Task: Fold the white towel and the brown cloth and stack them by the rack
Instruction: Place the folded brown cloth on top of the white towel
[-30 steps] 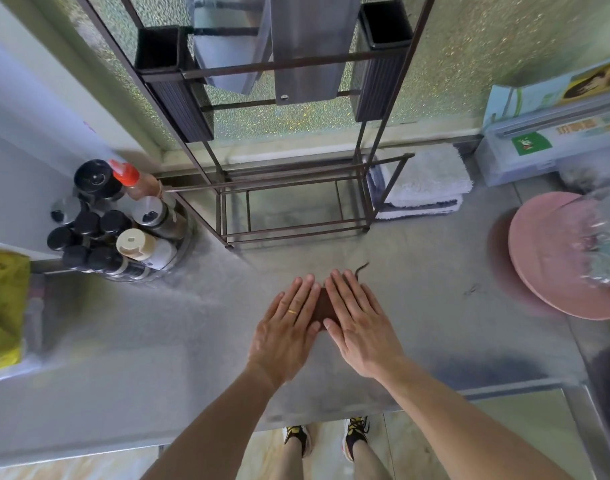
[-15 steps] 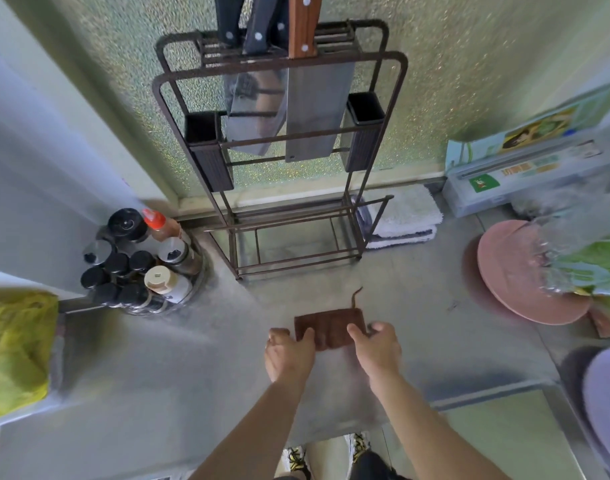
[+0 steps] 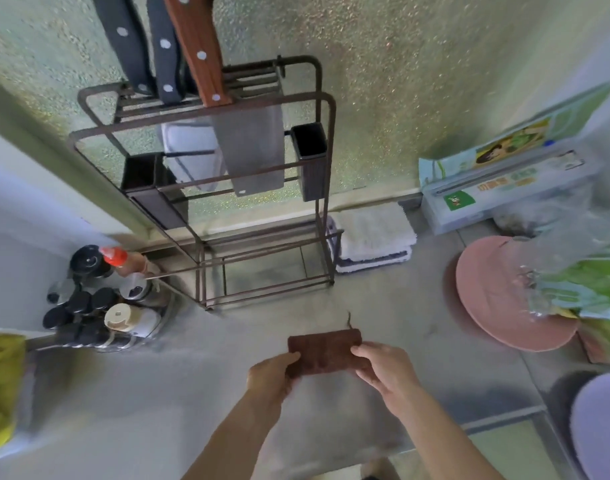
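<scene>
My left hand [image 3: 269, 375] and right hand [image 3: 383, 367] each pinch a short edge of the folded brown cloth [image 3: 326, 351], holding it just above the counter [image 3: 158, 393] in front of the rack [image 3: 262, 237]. The folded white towel [image 3: 372, 237] lies just beside the rack's right foot.

Print on the wrap box [image 3: 497, 192] — blurred, not legible.
</scene>
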